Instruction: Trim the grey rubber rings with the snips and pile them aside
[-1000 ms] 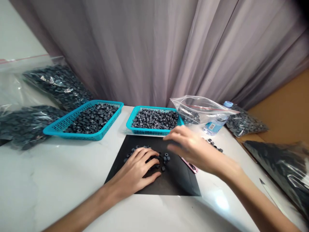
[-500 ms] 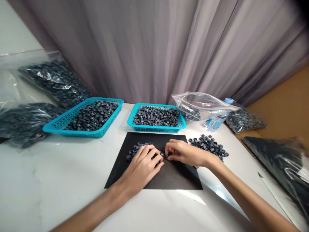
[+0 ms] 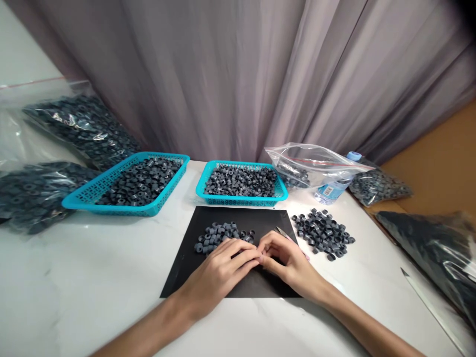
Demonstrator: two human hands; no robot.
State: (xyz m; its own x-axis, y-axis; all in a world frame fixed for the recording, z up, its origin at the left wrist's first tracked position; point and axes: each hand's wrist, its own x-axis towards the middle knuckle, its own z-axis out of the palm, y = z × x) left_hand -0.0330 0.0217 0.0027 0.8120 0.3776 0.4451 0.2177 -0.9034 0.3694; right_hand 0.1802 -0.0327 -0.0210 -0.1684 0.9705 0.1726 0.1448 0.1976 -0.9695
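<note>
Over the black mat (image 3: 178, 267), the fingertips of my left hand (image 3: 230, 265) and my right hand (image 3: 288, 258) meet in a pinch. Whatever lies between them is hidden by the fingers. Just beyond my left hand is a pile of small dark grey ring-shaped pieces (image 3: 215, 235), and a few loose ones lie by my fingertips. A pointed metal tool (image 3: 284, 232) shows partly behind my right hand. A second pile of dark, shiny ring-shaped pieces (image 3: 323, 233) lies on the white table to the right of the mat.
Two blue baskets (image 3: 156, 208) (image 3: 241, 200) of dark pieces stand behind the mat. Filled plastic bags (image 3: 78, 124) lie at left, and a dark bag (image 3: 420, 248) at right. An open zip bag (image 3: 297, 166) and a water bottle (image 3: 330, 191) stand back right.
My right hand has moved nearer to me and turned to meet the fingertips of my left hand. The metal tool and more of the grey pile are now uncovered.
</note>
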